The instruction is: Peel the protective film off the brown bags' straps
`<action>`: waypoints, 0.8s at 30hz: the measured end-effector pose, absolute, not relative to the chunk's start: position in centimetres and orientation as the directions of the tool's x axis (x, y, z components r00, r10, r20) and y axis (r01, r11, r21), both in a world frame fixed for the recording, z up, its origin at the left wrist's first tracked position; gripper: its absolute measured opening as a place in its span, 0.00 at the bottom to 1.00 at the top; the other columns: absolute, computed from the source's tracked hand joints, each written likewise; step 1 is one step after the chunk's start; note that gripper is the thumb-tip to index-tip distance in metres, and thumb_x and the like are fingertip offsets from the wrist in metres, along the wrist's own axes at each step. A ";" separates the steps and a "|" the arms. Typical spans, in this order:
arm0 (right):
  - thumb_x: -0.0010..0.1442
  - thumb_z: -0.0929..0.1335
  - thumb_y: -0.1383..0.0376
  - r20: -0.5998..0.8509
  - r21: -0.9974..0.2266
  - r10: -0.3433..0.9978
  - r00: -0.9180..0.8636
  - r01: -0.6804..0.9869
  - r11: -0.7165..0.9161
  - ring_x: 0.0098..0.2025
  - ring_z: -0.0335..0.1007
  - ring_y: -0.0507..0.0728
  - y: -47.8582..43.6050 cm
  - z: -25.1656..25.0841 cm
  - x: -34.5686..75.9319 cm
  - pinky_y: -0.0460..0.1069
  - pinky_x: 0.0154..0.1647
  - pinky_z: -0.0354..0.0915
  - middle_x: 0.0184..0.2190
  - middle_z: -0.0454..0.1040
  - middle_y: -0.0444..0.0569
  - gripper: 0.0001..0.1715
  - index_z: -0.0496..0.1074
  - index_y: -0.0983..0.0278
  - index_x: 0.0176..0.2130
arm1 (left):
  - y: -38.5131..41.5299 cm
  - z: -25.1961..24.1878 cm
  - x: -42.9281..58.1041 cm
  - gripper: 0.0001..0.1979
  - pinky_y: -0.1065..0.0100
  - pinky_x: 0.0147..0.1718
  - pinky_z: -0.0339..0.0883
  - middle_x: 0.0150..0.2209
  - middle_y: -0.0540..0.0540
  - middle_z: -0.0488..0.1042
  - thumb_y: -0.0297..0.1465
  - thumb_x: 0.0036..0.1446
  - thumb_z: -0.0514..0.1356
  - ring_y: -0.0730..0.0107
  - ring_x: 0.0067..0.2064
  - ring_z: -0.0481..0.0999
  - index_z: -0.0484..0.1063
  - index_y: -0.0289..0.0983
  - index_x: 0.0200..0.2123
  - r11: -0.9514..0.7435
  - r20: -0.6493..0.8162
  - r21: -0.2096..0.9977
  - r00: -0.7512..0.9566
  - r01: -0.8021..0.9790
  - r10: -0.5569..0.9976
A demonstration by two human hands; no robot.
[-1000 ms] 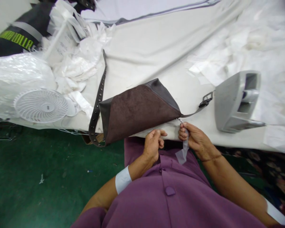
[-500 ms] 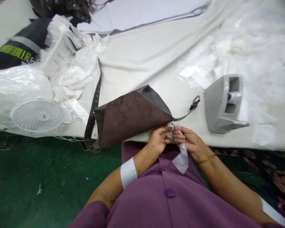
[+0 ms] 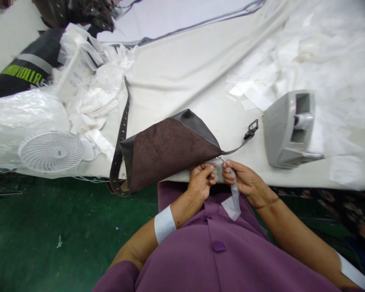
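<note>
Overhead view of a work table, read from left to right. At the far left, a black bag [image 3: 21, 73] with neon-yellow lettering lay beyond a clear plastic-wrapped bundle [image 3: 24, 121], and a round white fan [image 3: 51, 151] rested against the bundle's near side. White plastic scraps [image 3: 91, 101] were heaped just to the right of these, on a white table cloth [image 3: 182, 69], and a green floor [image 3: 63, 227] showed below the near table edge. At the centre, a brown suede bag [image 3: 167, 152] with dark leather edging lay flat at the near edge, its lower left corner reaching over the edge. A dark studded strap [image 3: 121, 138] ran from its left end toward the far side of the table, and a narrow grey strap [image 3: 235, 145] ran right from its corner to a black buckle [image 3: 251, 130]. The person's left hand [image 3: 201, 181], with a white wristband [image 3: 164, 224] on the wrist, lay at the near edge just below the bag's right corner, its fingers curled closed; whether they gripped anything could not be told. The right hand [image 3: 241, 177], just beside it, pinched a translucent strip [image 3: 233, 198] between thumb and forefinger, the strip hanging down over a purple tunic [image 3: 219, 251]. Farther right, a grey plastic device [image 3: 288, 129] stood on the cloth, well apart from the hands, with white paper scraps [image 3: 292, 69] beyond it.
</note>
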State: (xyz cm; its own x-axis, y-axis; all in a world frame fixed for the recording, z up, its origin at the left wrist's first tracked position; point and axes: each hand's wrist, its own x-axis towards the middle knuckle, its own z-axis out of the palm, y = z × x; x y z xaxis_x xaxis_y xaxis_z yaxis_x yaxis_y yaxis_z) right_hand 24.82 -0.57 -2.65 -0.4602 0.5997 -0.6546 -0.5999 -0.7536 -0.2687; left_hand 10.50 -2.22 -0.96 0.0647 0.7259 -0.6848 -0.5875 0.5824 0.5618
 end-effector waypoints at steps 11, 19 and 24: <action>0.45 0.71 0.64 -0.635 -0.676 0.768 -0.084 -0.420 -0.605 0.13 0.54 0.45 -1.3 -2.1 23.2 0.41 0.12 0.49 0.14 0.62 0.38 0.09 0.67 0.65 0.24 | -3.0 -1.4 11.0 0.09 0.74 0.21 0.52 0.28 0.50 0.71 0.27 0.41 0.65 0.82 0.22 0.61 0.67 0.33 0.24 0.485 -0.601 0.634 0.010 -0.602 0.799; 0.55 0.66 0.59 -0.199 -0.907 0.958 0.209 0.331 -0.261 0.19 0.60 0.51 -2.4 -2.2 22.7 0.46 0.22 0.56 0.15 0.66 0.41 0.13 0.69 0.63 0.24 | -2.7 0.0 11.4 0.09 0.73 0.23 0.53 0.23 0.51 0.68 0.29 0.40 0.66 0.81 0.22 0.61 0.67 0.33 0.24 0.459 -0.578 0.678 -0.030 -0.574 0.816; 0.61 0.63 0.61 0.182 -0.733 0.979 0.088 0.676 0.075 0.27 0.64 0.54 -2.7 -2.5 22.9 0.48 0.31 0.57 0.23 0.70 0.47 0.15 0.68 0.63 0.24 | -2.1 0.6 12.2 0.08 0.73 0.24 0.53 0.19 0.53 0.65 0.29 0.41 0.65 0.81 0.22 0.59 0.68 0.34 0.22 0.420 -0.527 0.759 -0.091 -0.498 0.845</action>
State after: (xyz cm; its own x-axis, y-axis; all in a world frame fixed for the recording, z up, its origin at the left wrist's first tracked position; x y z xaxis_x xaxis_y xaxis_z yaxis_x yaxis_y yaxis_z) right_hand 22.86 -2.74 -2.52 0.0882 0.9793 0.1821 0.6765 0.0753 -0.7326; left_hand 12.24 -2.10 0.62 -0.0906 0.8452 -0.5267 -0.4978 0.4196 0.7590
